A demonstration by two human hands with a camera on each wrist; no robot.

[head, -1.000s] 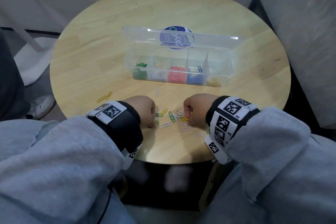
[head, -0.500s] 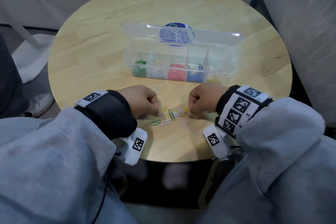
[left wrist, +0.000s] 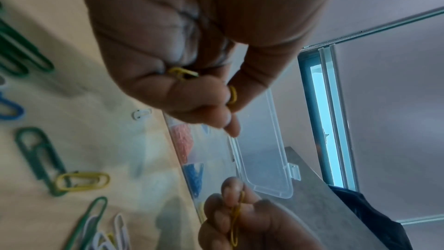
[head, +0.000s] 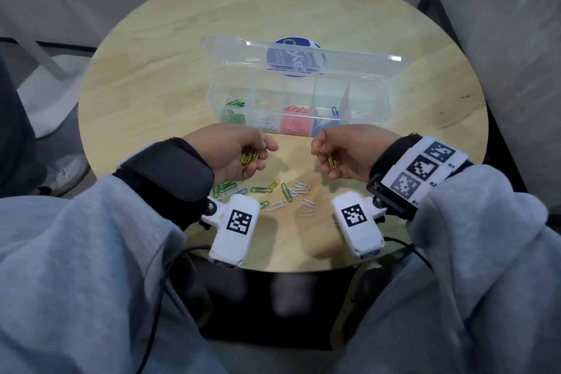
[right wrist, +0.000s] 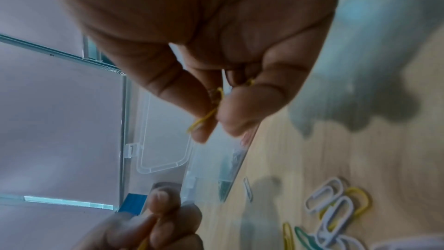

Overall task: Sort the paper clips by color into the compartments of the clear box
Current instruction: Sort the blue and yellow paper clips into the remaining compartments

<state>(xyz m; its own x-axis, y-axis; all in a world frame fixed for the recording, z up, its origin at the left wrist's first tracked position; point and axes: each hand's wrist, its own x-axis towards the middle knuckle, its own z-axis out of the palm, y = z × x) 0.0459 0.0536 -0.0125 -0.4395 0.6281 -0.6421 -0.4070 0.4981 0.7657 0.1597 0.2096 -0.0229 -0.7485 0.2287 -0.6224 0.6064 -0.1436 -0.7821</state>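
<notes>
The round wooden desk (head: 145,85) carries the clear box (head: 376,106), which sits past both hands with its lid (head: 236,51) standing open. Its compartments hold sorted clips: green at the left end, then white, red and blue, with the rightmost one too faint to read. Both hands are raised over the near part of the desk, just short of the box's front wall, palms turned inward and a gap between them.

The left hand (head: 233,155) has its fingers (left wrist: 192,100) curled over a small bunch of yellow paper clips (head: 249,158), thumb closing against them. The right hand (head: 349,155) pinches more yellow clips (head: 329,158) between thumb and fingertips (right wrist: 240,113), one clip sticking out toward the left hand.

Below the hands, loose paper clips (head: 288,194) lie scattered on the desk: green, white, a few yellow and a blue one, some overlapping. A single white clip (right wrist: 248,187) lies apart, near the box.
</notes>
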